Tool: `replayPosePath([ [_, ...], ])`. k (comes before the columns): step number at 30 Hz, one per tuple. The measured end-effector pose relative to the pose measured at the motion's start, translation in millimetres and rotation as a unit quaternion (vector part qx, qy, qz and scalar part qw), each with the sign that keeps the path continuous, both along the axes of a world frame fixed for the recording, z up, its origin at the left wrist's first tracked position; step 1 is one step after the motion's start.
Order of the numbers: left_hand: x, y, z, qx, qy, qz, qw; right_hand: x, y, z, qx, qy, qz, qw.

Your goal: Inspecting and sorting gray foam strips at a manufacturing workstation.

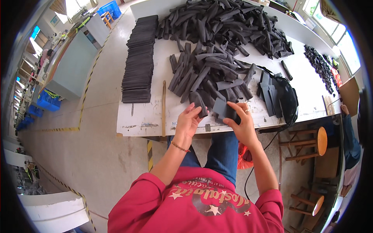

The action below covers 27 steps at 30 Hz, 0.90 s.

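Grey card [220,106] hides partly behind the right hand [244,126].

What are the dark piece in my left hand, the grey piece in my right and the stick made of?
Dark piece: likely matte fabric, softly curled. Grey piece: smooth, perhaps plastic or card, straight-edged. Stick: probably wood, dull, by its tan colour.
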<state>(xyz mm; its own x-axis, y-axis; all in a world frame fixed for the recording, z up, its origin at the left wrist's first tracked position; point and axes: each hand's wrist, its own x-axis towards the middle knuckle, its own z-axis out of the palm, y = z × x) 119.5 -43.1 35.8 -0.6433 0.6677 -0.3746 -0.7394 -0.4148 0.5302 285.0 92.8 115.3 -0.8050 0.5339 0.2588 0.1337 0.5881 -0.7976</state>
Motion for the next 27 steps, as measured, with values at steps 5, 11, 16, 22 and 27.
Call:
replayPosePath([
  [5,7.6,-5.7,22.8,0.101,-0.031,-0.055,0.993,19.3,-12.9,-0.6,0.019,0.053,0.015,0.998],
  [11,10.5,-4.2,49.2,0.119,0.041,-0.069,0.990,29.6,-22.3,-1.6,0.064,0.049,0.016,0.997],
  [16,4.5,-0.3,36.9,0.072,0.014,-0.052,0.996,26.5,-27.8,-12.8,0.099,0.081,-0.012,0.992],
  [22,5.4,2.0,30.3,0.068,-0.036,-0.049,0.996,18.6,-27.4,-15.3,0.208,0.089,-0.042,0.973],
  [27,7.7,-1.6,35.7,0.078,-0.054,-0.070,0.993,17.6,-27.8,-13.4,0.215,0.079,-0.038,0.973],
])
